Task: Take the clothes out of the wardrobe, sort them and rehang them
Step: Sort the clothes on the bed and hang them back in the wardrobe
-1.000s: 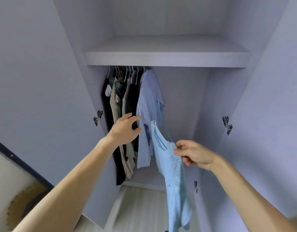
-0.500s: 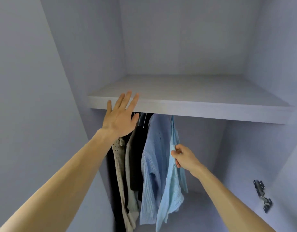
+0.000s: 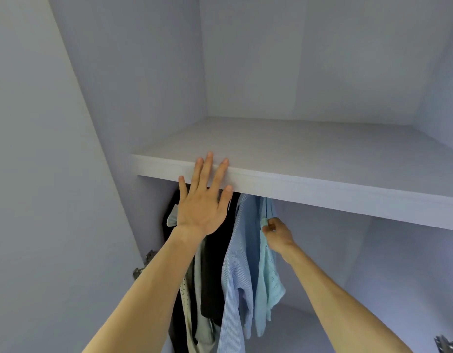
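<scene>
While the left hand (image 3: 202, 202) lay flat, fingers spread, on the front edge of the shelf (image 3: 322, 194), the right hand (image 3: 276, 231) pinched the pale blue top (image 3: 267, 278) near its neck, just under that edge. Top hung lengthwise down, touching the striped shirt (image 3: 242, 250) on its left; dark clothes (image 3: 215, 266) beyond. I couldn't see what it hung from: shelf hid that.
</scene>
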Tool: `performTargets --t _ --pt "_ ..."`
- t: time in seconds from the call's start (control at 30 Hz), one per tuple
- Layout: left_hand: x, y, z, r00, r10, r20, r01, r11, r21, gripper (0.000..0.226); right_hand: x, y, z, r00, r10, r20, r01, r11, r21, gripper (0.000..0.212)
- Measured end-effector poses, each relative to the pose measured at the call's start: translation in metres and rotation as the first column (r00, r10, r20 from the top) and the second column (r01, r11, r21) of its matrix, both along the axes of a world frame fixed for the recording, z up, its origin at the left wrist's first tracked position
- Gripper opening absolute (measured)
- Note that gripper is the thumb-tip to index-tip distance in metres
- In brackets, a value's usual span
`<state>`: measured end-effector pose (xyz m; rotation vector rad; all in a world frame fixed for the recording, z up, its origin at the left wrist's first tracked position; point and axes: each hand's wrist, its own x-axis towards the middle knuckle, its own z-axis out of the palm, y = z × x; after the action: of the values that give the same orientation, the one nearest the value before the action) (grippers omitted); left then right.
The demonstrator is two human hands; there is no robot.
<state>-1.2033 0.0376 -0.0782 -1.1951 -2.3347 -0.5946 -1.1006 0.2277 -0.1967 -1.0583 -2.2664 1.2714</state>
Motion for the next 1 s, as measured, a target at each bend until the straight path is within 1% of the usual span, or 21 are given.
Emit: performTargets --t 0.1,0.17,0.23,0.3,0.4,0.47,0.6,0.67,0.73,0.8,0.87,0.93,1.0 --pt "-0.002 0.000 -0.002 1.000 0.006 -0.006 -0.006 1.000 0.012 0.058 -0.004 -0.004 -0.012 1.000 0.015 0.013 -0.015 1.000 -0.006 0.016" --pt "-0.001 0.001 -0.002 1.000 0.005 0.001 -0.005 1.000 0.019 0.058 -0.007 -0.010 -0.017 1.000 0.023 0.019 -0.024 0.999 0.023 0.014" --pt "0.000 0.002 -0.002 1.000 0.003 0.007 -0.004 1.000 0.028 0.058 -0.012 -0.014 -0.018 0.997 0.050 0.065 -0.057 0.992 0.112 0.011" --pt "0.000 0.002 -0.003 1.000 0.006 0.010 -0.006 1.000 0.026 0.059 -0.017 -0.018 -0.015 0.985 0.083 0.150 -0.113 0.973 0.201 0.008" --pt "-0.002 0.002 -0.004 1.000 0.015 0.000 -0.015 1.000 0.026 0.059 -0.020 -0.020 -0.012 0.963 0.096 0.253 -0.167 0.947 0.274 0.019" --pt "-0.003 0.002 -0.004 1.000 0.021 -0.011 -0.021 0.999 0.027 0.059 -0.017 -0.019 -0.013 0.959 0.072 0.272 -0.154 0.943 0.294 0.027" --pt "-0.002 0.002 -0.005 0.999 0.030 -0.024 -0.029 0.999 0.026 0.059 -0.011 -0.011 -0.022 0.959 0.106 0.262 -0.180 0.944 0.276 0.025" --pt "-0.001 0.000 -0.005 0.999 0.039 -0.030 -0.039 0.999 0.012 0.060 -0.007 -0.011 -0.022 0.957 0.135 0.255 -0.200 0.948 0.249 0.033" --pt "0.002 -0.002 -0.002 0.999 0.041 -0.024 -0.041 0.999 -0.003 0.060 0.002 -0.016 -0.020 0.951 0.161 0.263 -0.222 0.949 0.223 0.045" --pt "0.011 -0.007 -0.001 0.999 0.033 0.014 -0.033 0.999 -0.003 0.060 0.014 -0.023 -0.017 0.944 0.184 0.273 -0.241 0.951 0.194 0.058" --pt "0.022 -0.019 -0.008 0.998 0.021 0.064 -0.022 1.000 0.009 0.059 0.029 -0.033 -0.014 0.943 0.195 0.271 -0.246 0.954 0.169 0.066" --pt "0.035 -0.037 -0.023 0.993 0.000 0.115 -0.001 1.000 0.007 0.060 0.045 -0.045 -0.011 0.949 0.211 0.232 -0.248 0.959 0.140 0.067" --pt "0.050 -0.062 -0.045 0.988 0.010 0.153 -0.007 1.000 -0.019 0.061 0.063 -0.065 -0.005 0.959 0.232 0.165 -0.256 0.955 0.148 0.063"
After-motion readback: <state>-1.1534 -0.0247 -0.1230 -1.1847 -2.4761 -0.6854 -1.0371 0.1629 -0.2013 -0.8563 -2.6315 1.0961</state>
